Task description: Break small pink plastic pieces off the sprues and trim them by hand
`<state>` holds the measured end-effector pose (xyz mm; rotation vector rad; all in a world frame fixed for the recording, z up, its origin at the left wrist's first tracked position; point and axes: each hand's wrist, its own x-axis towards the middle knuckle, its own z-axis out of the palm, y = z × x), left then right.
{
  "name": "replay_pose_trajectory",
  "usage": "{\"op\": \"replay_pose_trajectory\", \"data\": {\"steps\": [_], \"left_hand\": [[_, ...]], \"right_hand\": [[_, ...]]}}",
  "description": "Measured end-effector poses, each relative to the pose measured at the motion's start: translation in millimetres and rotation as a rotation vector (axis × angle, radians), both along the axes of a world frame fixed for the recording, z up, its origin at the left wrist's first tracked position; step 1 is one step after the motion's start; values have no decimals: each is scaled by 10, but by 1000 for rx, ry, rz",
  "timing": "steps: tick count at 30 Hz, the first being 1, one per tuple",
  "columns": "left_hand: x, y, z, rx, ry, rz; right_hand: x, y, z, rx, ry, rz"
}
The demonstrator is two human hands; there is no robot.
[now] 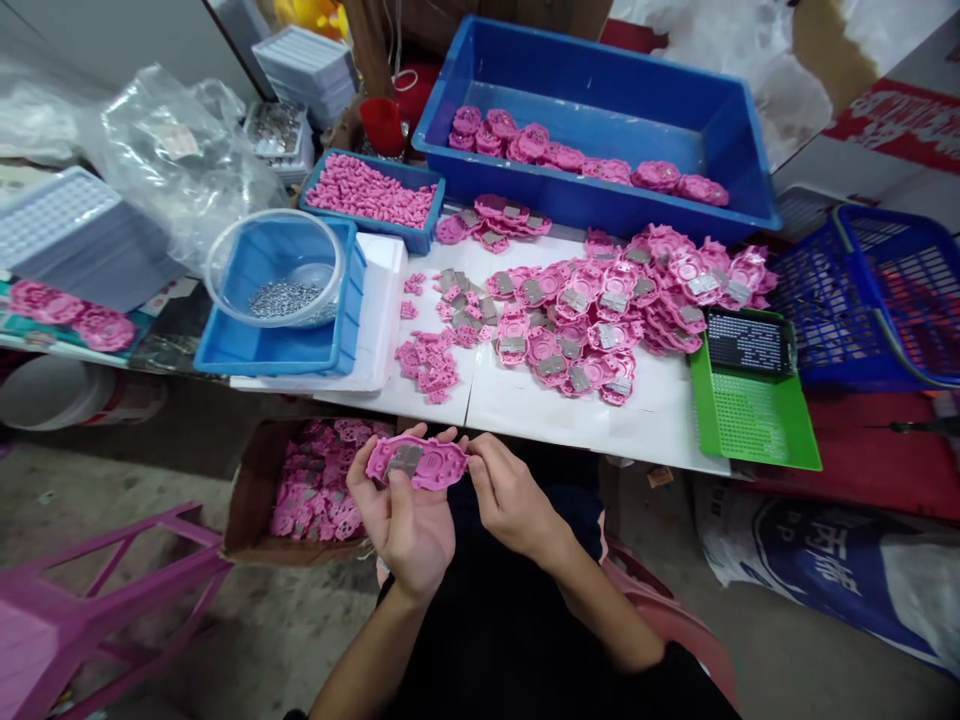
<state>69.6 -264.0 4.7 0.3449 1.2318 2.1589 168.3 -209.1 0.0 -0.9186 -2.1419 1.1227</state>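
I hold a pink part [418,462] in front of my lap, below the table edge. My left hand [405,510] grips it from under, with the thumb on its left side and the fingers behind. My right hand [510,495] pinches its right end with the fingertips. The part has a grey metal plate on its left half.

Just left of my left hand, on the floor, stands a cardboard box [251,490] with many similar pink parts inside. Further left is a pink frame [112,580].

Above my hands is the white table [540,410]. On it lies a pile of pink parts [600,315] with grey plates, and near it, to the left, a heap of small pink pieces [429,362]. At the right edge sits a green tray [757,410]. At the left, a clear bowl [274,266] with small metal bits rests in a blue tray [262,350].

Behind that, a small blue tray [371,195] holds tiny pink pieces. At the far side, a big blue bin [600,100] holds a row of pink parts. To the right of the table is a blue basket [877,290].
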Motion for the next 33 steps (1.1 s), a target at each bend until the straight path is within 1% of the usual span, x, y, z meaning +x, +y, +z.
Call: {"op": "replay_pose_trajectory", "data": {"steps": [6,8,10,11,12,14,16,17,18,19,20,21,22,23,25,27,28,30,31,33], "left_hand": [[37,-2,22,19,38,27],[-49,-37,4,14,45,8],[-245,-95,-29,8,64,-76],[-379,-126,-50,-8,85,-149],[-525,-153,-73,-44,109,-250],[-808,-178,-124,-171,146,-523],[-1009,-150,-181,-316,146,-823],[-1064,-119,-212,-368,137,-955],[-1087,-83,-245,-399,127,-1062],[-1084,-47,-280,-413,113,-1136],[-1060,-16,-314,-419,90,-1177],[-1022,6,-347,-420,59,-1185],[-978,19,-376,-418,20,-1168],[-933,22,-400,-415,-22,-1131],[-848,16,-427,-403,-81,-1038],[-775,19,-425,-389,-95,-964],[-741,29,-416,-387,-93,-936],[-677,63,-391,-388,-89,-899],[-646,84,-379,-383,-93,-893],[-588,123,-362,-363,-117,-892]], "right_hand": [[-76,-36,-12,120,118,-20],[-71,8,3,142,138,3],[-41,97,46,170,114,40],[-21,154,78,192,81,75],[0,216,113,221,31,126],[32,344,186,273,-111,276],[37,464,243,268,-250,448],[28,520,261,232,-295,522],[11,576,270,178,-317,579],[-13,635,271,113,-318,617],[-43,699,266,48,-302,634],[-78,771,254,-3,-275,624],[-119,853,238,-27,-244,587],[-167,944,217,-14,-218,525],[-281,1143,165,117,-222,355],[-410,1336,100,327,-355,210],[-472,1418,66,425,-458,179],[-568,1537,2,562,-657,187],[-596,1574,-24,595,-724,201],[-598,1605,-55,609,-772,202]]}}
